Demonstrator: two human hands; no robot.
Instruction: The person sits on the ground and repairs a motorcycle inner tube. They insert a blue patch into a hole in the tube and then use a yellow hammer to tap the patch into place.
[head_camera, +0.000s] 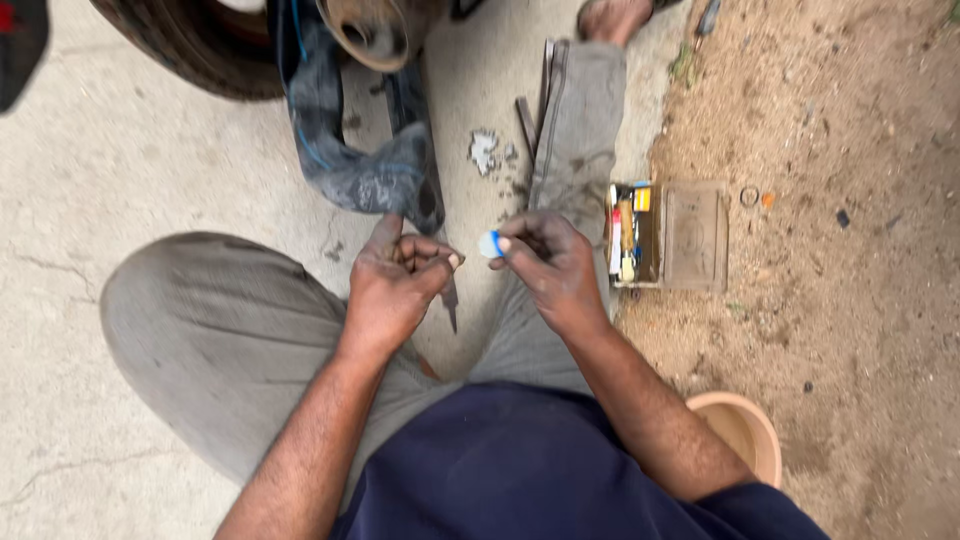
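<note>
Rough concrete underlies hands: left hand (395, 283) clenches a pointed metal tool (451, 303), right hand (548, 262) pinches a round patch (489, 244).

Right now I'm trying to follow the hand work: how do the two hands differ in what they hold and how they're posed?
The left hand is curled into a closed fist around a dark pointed tool that juts downward; the right hand pinches a small round blue-and-white patch at its fingertips. The left hand sits nearer the black inner tube, the right nearer the open box. Both are grimy, above the knees.
</note>
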